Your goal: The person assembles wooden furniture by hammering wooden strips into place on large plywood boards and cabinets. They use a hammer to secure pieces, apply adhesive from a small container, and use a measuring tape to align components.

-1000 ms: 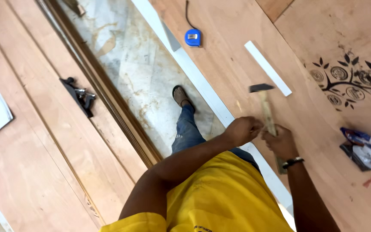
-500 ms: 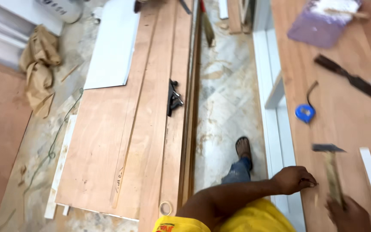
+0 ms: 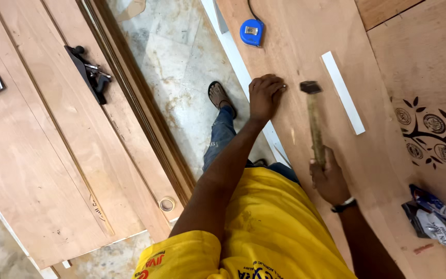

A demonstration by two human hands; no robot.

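- Gripped in the right hand (image 3: 329, 178) was a hammer (image 3: 314, 121), the fingers wrapped round the lower end of its wooden handle.
- Its dark metal head was held just above the plywood board (image 3: 305, 46), pointing away from the body, close beside the left hand.
- Pinched at the fingertips of the left hand (image 3: 264, 95) was something small and thin, likely a nail; it was too small to be told for certain.
- That hand was rested on the board near its left edge, the arm stretched forward.
- A white strip (image 3: 343, 92) lay flat on the board, just right of the hammer head.
- A blue tape measure (image 3: 251, 32) was seen further up the board, well apart from both hands.
- Crumpled packets (image 3: 434, 219) lay at the right, near the right forearm.
- On the floor boards at the left, a dark hand plane (image 3: 89, 72) was rested.
- A sandalled foot (image 3: 220, 98) was planted on the stone floor (image 3: 176, 62) between the two stacks.
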